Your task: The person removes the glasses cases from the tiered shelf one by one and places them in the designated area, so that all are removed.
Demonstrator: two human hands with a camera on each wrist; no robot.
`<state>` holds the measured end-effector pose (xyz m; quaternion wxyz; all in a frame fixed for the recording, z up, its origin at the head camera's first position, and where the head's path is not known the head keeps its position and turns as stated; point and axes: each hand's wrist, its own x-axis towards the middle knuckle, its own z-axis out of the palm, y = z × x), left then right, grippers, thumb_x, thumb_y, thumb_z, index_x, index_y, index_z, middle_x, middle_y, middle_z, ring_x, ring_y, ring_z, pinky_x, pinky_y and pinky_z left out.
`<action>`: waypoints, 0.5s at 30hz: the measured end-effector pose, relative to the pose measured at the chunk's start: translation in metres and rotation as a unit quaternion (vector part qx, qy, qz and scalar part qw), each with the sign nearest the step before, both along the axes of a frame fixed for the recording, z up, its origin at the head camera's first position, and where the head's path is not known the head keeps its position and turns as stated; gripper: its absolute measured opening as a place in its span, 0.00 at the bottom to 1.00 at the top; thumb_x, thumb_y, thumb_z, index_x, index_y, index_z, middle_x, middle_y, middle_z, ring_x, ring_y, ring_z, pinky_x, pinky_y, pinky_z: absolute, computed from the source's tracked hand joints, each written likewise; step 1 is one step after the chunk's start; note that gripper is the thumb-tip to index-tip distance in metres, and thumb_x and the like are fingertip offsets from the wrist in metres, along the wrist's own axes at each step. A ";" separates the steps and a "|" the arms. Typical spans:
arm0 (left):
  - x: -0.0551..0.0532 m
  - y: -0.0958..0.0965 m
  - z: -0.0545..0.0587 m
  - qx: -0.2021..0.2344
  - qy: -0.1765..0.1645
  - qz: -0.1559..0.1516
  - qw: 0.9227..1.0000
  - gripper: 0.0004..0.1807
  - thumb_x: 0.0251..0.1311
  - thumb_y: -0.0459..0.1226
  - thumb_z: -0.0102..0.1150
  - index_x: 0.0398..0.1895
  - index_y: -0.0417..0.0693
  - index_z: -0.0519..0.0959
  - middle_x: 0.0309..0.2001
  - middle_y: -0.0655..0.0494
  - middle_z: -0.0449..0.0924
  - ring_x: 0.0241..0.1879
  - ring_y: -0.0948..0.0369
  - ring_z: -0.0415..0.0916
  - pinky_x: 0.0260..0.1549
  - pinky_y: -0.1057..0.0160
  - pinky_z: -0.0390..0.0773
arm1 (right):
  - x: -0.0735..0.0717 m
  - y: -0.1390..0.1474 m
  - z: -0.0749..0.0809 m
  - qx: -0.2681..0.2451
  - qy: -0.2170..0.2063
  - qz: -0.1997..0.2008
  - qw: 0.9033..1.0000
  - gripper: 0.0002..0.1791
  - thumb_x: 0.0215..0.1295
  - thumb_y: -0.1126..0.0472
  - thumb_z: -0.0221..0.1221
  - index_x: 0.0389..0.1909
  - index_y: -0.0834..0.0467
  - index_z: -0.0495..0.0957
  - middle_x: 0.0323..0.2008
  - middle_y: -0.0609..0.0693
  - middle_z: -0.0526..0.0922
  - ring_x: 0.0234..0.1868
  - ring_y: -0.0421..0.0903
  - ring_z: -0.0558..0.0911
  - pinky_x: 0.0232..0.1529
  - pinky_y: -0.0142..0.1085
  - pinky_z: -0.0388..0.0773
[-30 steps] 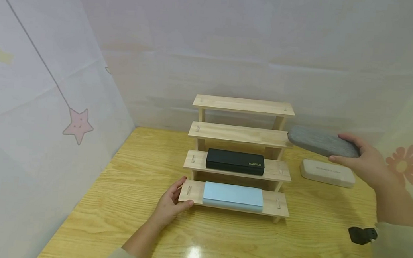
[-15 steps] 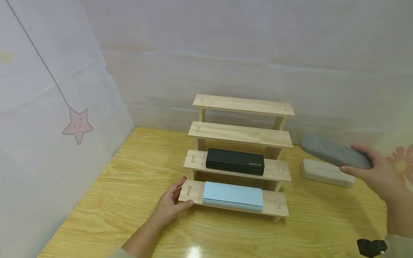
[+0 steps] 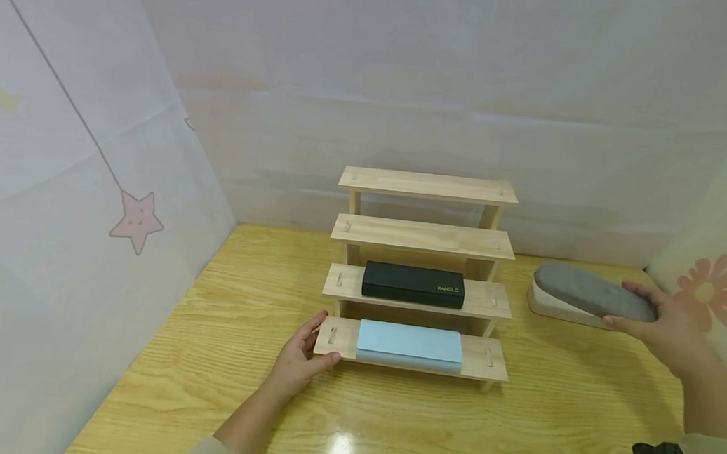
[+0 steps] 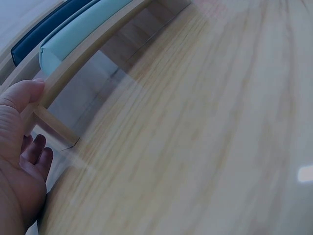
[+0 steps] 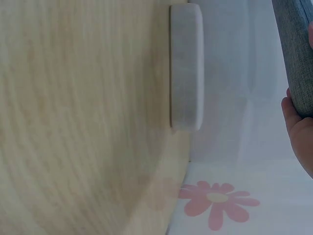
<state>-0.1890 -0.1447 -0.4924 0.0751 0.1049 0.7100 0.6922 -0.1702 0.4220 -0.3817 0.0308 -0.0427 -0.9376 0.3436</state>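
My right hand [image 3: 679, 337] pinches one end of a grey fabric glasses case [image 3: 587, 288], thumb on the near side and fingers on the far side. It is held over a beige-white glasses case [image 3: 550, 308] on the table, partly hiding it in the head view. In the right wrist view a gap shows between the grey case and the white case [image 5: 187, 68]. My left hand [image 3: 297, 363] grips the left end of the bottom step of a four-tier wooden display shelf [image 3: 426, 184]. The left wrist view shows the thumb on that step's edge, fingers lower down.
A light blue glasses case [image 3: 409, 341] lies on the bottom step, and a black one [image 3: 413, 284] on the step above. The upper two steps are bare wood. White cloth [image 3: 411, 83] hangs behind the wooden table [image 3: 240, 275] and at both sides.
My right hand has moved right and then lowered, carrying the grey glasses case away from the shelf to over the white case. The left hand has stayed on the bottom step.
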 end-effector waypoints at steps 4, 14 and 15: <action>0.000 0.000 0.000 -0.005 -0.001 0.002 1.000 0.47 0.55 0.29 0.68 0.76 0.42 0.53 0.73 0.39 0.59 0.71 0.45 0.60 0.53 0.73 0.74 | 0.004 0.004 -0.009 -0.012 -0.019 0.005 1.000 0.53 0.65 0.44 0.62 0.78 0.61 0.40 0.71 0.81 0.44 0.63 0.81 0.56 0.50 0.67 0.63; 0.000 0.000 -0.001 0.001 -0.005 0.003 1.000 0.47 0.55 0.29 0.68 0.76 0.42 0.53 0.73 0.39 0.60 0.71 0.44 0.62 0.51 0.72 0.75 | 0.010 0.006 -0.033 -0.032 -0.041 -0.005 0.999 0.53 0.66 0.44 0.60 0.77 0.65 0.41 0.71 0.80 0.42 0.64 0.82 0.53 0.53 0.70 0.59; 0.000 0.000 -0.001 0.000 -0.005 0.004 1.000 0.47 0.55 0.29 0.68 0.76 0.43 0.54 0.73 0.39 0.60 0.70 0.44 0.62 0.51 0.72 0.75 | 0.011 0.007 -0.035 -0.030 -0.042 -0.007 0.999 0.53 0.66 0.43 0.61 0.77 0.66 0.42 0.71 0.81 0.42 0.64 0.83 0.53 0.53 0.71 0.58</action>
